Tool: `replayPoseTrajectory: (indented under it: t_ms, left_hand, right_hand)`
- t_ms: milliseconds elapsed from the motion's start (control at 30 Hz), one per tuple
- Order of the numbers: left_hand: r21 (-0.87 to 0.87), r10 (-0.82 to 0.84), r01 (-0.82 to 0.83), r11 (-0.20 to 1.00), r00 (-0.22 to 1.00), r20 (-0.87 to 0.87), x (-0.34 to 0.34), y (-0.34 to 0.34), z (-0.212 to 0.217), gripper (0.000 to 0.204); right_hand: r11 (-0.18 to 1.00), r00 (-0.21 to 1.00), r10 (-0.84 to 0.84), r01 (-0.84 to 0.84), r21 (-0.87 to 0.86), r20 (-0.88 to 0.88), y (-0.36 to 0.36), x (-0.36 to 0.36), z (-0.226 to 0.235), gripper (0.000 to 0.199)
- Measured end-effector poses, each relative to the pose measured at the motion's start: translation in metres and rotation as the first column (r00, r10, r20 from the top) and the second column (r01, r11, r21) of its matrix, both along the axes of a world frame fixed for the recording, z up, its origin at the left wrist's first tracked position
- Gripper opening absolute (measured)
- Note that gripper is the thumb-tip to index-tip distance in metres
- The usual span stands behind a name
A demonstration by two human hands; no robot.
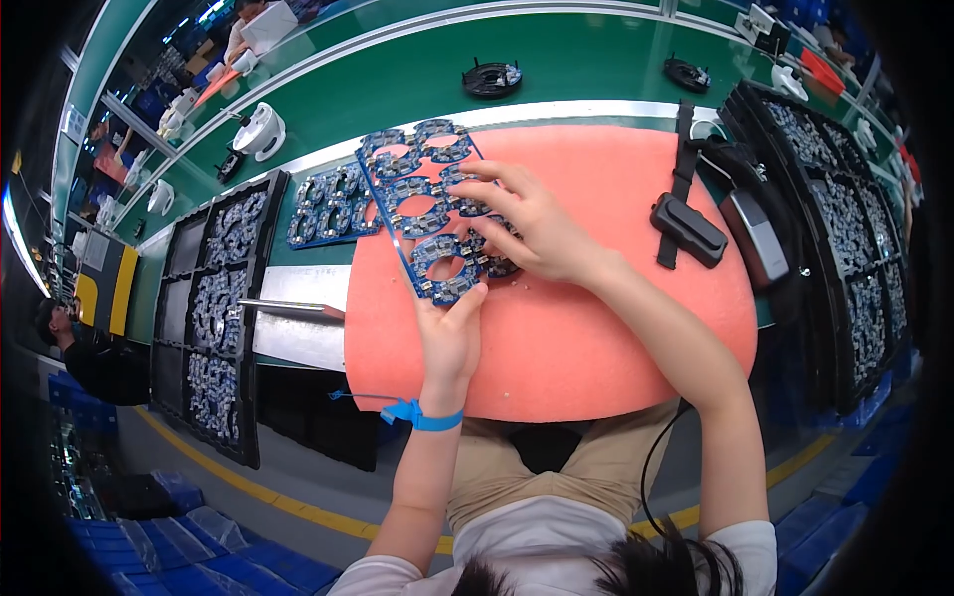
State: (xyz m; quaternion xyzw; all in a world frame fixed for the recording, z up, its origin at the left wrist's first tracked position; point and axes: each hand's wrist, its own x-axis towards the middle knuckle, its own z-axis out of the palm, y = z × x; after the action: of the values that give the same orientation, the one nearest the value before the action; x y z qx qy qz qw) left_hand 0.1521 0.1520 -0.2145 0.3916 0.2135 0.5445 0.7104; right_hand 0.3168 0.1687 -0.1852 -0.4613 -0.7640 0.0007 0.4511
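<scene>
A blue circuit board panel point(399, 187), made of several ring-shaped boards with round cut-outs, is held tilted above a pink foam mat point(596, 343). My left hand point(449, 343) grips its near end, with the thumb on the edge and the other fingers hidden beneath. My right hand point(542, 223) is at the panel's right side, its spread fingers curled over the small boards there; what is under the fingertips is partly hidden. A blue wrist strap point(432, 421) circles my left wrist. Behind the held panel, a second circuit board panel point(323, 211) lies on the green bench.
Black trays of circuit boards stand at the left point(260, 214) and right point(840, 397). On the mat's right side lies a black strapped device point(691, 230), beside a grey box point(753, 238). Black round parts point(492, 79) and a white fixture point(260, 132) sit farther back on the bench.
</scene>
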Motion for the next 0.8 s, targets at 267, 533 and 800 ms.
replayPoseTrajectory:
  t_ms: [267, 533, 800]
  left_hand:
    - [-0.098, -0.084, 0.091, 0.991, 0.994, 0.077, -0.002, 0.002, 0.008, 0.085]
    - [-0.081, -0.115, 0.121, 0.989, 0.991, 0.076, -0.001, 0.001, 0.01, 0.085]
    - [-0.116, -0.083, 0.102, 0.988, 0.985, 0.153, -0.004, 0.0, 0.01, 0.084]
  right_hand:
    - [0.951, 0.956, 0.286, -0.291, -0.108, -0.059, -0.033, 0.007, 0.023, 0.012]
    - [0.878, 0.811, 0.471, -0.469, -0.097, 0.348, -0.101, -0.038, -0.013, 0.015]
    - [0.905, 0.749, 0.405, -0.409, -0.115, 0.524, -0.101, -0.028, -0.021, 0.014]
